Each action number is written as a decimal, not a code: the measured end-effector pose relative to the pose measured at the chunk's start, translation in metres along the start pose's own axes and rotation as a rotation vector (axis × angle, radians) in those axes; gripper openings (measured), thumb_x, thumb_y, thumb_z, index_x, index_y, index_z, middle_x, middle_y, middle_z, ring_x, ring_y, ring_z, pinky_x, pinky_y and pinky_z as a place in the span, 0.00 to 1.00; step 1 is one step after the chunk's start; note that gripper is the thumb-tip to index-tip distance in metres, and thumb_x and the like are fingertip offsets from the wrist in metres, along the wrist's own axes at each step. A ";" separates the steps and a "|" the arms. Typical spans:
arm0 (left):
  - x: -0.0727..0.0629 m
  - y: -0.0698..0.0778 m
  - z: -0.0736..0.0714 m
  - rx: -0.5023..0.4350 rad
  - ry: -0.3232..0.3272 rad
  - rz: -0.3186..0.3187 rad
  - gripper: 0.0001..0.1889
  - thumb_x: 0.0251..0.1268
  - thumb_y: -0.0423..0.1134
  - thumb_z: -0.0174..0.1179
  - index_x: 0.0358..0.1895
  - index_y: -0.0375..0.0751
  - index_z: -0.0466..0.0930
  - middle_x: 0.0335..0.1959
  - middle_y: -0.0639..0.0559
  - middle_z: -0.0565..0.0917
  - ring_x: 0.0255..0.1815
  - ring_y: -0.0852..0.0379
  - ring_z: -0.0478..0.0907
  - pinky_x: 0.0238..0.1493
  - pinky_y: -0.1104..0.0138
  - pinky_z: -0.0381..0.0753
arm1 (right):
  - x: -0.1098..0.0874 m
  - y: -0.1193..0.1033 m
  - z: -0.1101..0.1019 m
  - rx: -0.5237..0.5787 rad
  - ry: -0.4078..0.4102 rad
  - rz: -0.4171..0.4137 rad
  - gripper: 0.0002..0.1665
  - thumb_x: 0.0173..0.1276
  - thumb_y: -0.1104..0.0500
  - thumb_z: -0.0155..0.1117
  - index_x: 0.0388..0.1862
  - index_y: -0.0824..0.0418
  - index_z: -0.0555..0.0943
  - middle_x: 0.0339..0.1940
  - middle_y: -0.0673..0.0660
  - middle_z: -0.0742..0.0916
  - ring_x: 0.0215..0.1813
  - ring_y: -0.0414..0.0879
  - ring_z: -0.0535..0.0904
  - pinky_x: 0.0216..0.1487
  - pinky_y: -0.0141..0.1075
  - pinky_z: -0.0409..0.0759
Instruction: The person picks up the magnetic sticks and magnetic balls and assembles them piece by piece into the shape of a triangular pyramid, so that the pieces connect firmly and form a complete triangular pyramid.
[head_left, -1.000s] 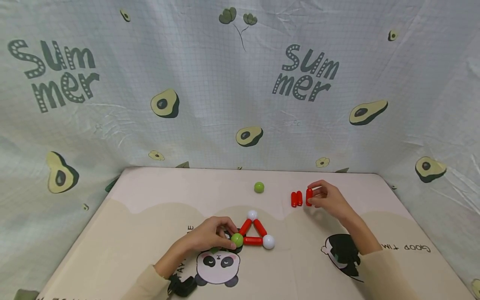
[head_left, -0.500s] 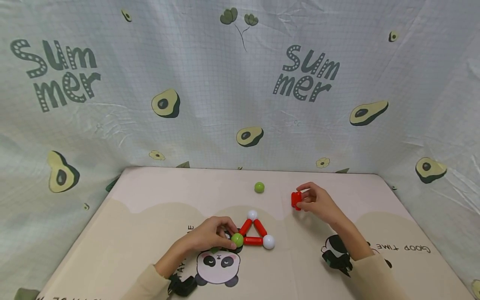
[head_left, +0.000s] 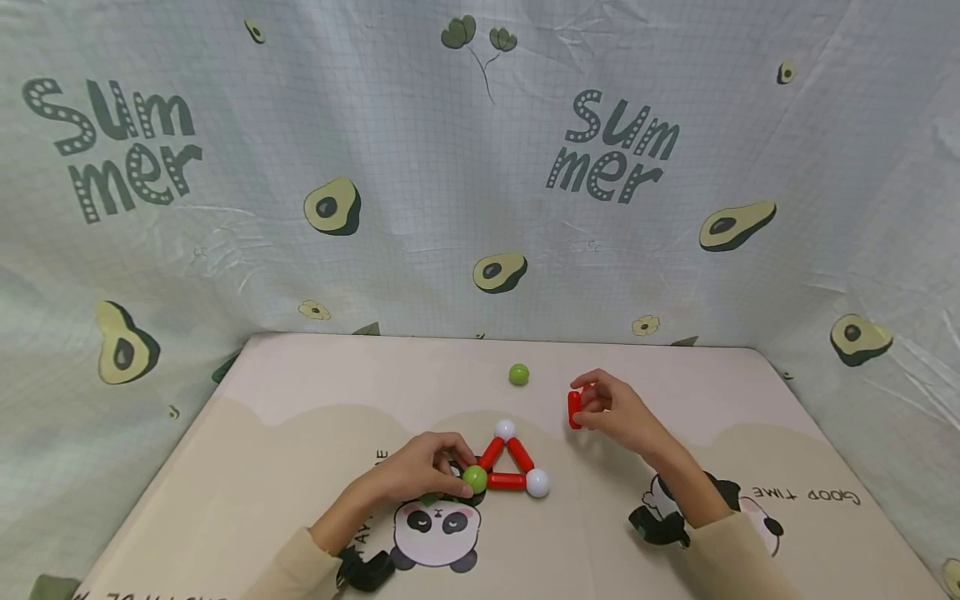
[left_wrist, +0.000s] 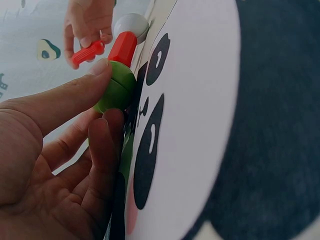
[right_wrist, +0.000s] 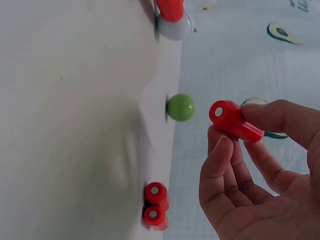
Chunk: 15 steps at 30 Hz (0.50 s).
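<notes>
My left hand (head_left: 423, 471) pinches a green ball (head_left: 474, 478) between thumb and fingers at the left corner of a triangle. Three red magnetic rods (head_left: 506, 482) form its sides; a white ball (head_left: 505, 429) sits at the far corner, another white ball (head_left: 537, 483) at the right. Further right, my right hand (head_left: 621, 415) holds one loose red magnetic rod (right_wrist: 232, 120) by thumb and fingertips, raised off the table. Two more red rods (right_wrist: 156, 195) stay on the table, side by side, mostly behind the right hand in the head view.
A second green ball (head_left: 518, 374) lies beyond the triangle, left of the right hand. The table mat (head_left: 300, 467) carries panda prints. A patterned cloth (head_left: 420, 167) hangs behind the table's far edge.
My right hand has moved left and nearer with the red rod, past the two resting rods. My left hand stays on the green ball, and the triangle has not shifted.
</notes>
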<state>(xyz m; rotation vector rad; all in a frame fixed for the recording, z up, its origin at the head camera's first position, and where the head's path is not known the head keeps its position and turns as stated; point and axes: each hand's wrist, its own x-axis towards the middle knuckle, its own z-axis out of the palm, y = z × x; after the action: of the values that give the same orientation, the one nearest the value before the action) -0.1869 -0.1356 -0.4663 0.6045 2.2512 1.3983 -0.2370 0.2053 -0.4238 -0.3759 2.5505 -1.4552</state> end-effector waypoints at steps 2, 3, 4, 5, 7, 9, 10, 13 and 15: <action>0.000 0.000 0.000 -0.001 -0.001 0.002 0.16 0.60 0.37 0.75 0.49 0.39 0.83 0.42 0.50 0.84 0.33 0.58 0.78 0.34 0.71 0.77 | 0.000 0.000 0.003 -0.008 -0.009 -0.009 0.27 0.66 0.66 0.69 0.63 0.66 0.74 0.45 0.62 0.84 0.44 0.48 0.80 0.43 0.31 0.83; 0.000 0.000 0.000 -0.002 0.000 0.002 0.16 0.60 0.37 0.75 0.49 0.39 0.83 0.42 0.49 0.84 0.32 0.58 0.77 0.34 0.71 0.77 | 0.000 0.000 0.005 -0.008 -0.013 -0.011 0.26 0.66 0.65 0.70 0.62 0.66 0.75 0.45 0.61 0.84 0.44 0.48 0.80 0.43 0.31 0.83; 0.000 0.000 0.000 -0.002 0.000 0.003 0.16 0.60 0.37 0.75 0.49 0.39 0.83 0.42 0.49 0.84 0.32 0.58 0.77 0.34 0.71 0.77 | 0.000 -0.001 0.007 -0.009 -0.012 -0.010 0.25 0.66 0.65 0.70 0.61 0.65 0.75 0.45 0.61 0.84 0.44 0.47 0.81 0.43 0.31 0.83; 0.000 0.000 0.000 -0.002 0.000 0.003 0.16 0.60 0.37 0.75 0.49 0.39 0.83 0.42 0.50 0.84 0.32 0.58 0.77 0.34 0.71 0.76 | 0.000 -0.001 0.008 -0.009 -0.018 -0.018 0.25 0.66 0.65 0.70 0.61 0.65 0.75 0.45 0.61 0.84 0.44 0.47 0.81 0.43 0.31 0.83; 0.000 0.000 0.000 0.000 0.001 0.001 0.16 0.60 0.37 0.75 0.49 0.40 0.83 0.42 0.50 0.84 0.32 0.58 0.77 0.34 0.71 0.76 | 0.000 -0.003 0.011 -0.013 -0.031 -0.037 0.24 0.66 0.65 0.70 0.60 0.65 0.76 0.45 0.61 0.85 0.44 0.47 0.81 0.44 0.31 0.83; -0.001 0.000 0.000 0.002 0.001 -0.002 0.16 0.60 0.37 0.75 0.49 0.40 0.83 0.41 0.50 0.84 0.32 0.58 0.77 0.34 0.71 0.76 | -0.001 -0.006 0.015 -0.011 -0.042 -0.051 0.24 0.66 0.65 0.70 0.59 0.65 0.76 0.45 0.61 0.85 0.44 0.47 0.81 0.44 0.30 0.83; -0.001 0.000 0.000 0.000 0.001 -0.004 0.16 0.60 0.37 0.75 0.49 0.40 0.83 0.41 0.50 0.84 0.32 0.58 0.77 0.34 0.71 0.76 | -0.001 -0.007 0.016 -0.013 -0.048 -0.061 0.23 0.65 0.65 0.70 0.59 0.65 0.77 0.45 0.61 0.85 0.44 0.47 0.81 0.45 0.30 0.82; 0.000 0.000 0.000 -0.001 0.000 -0.006 0.16 0.60 0.37 0.75 0.49 0.40 0.83 0.42 0.50 0.83 0.32 0.58 0.77 0.34 0.71 0.77 | -0.002 -0.011 0.020 -0.015 -0.067 -0.098 0.23 0.65 0.65 0.70 0.58 0.66 0.77 0.44 0.61 0.85 0.44 0.48 0.81 0.45 0.30 0.82; 0.000 0.000 0.001 -0.002 0.000 -0.007 0.16 0.60 0.37 0.75 0.49 0.40 0.83 0.42 0.50 0.83 0.32 0.58 0.77 0.34 0.71 0.77 | -0.003 -0.014 0.022 -0.016 -0.073 -0.108 0.22 0.65 0.65 0.71 0.57 0.66 0.78 0.44 0.61 0.85 0.44 0.48 0.81 0.45 0.30 0.82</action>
<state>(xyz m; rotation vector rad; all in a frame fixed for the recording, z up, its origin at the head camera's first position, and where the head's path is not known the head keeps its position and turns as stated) -0.1865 -0.1351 -0.4664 0.5952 2.2498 1.3967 -0.2263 0.1811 -0.4232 -0.5666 2.5205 -1.4295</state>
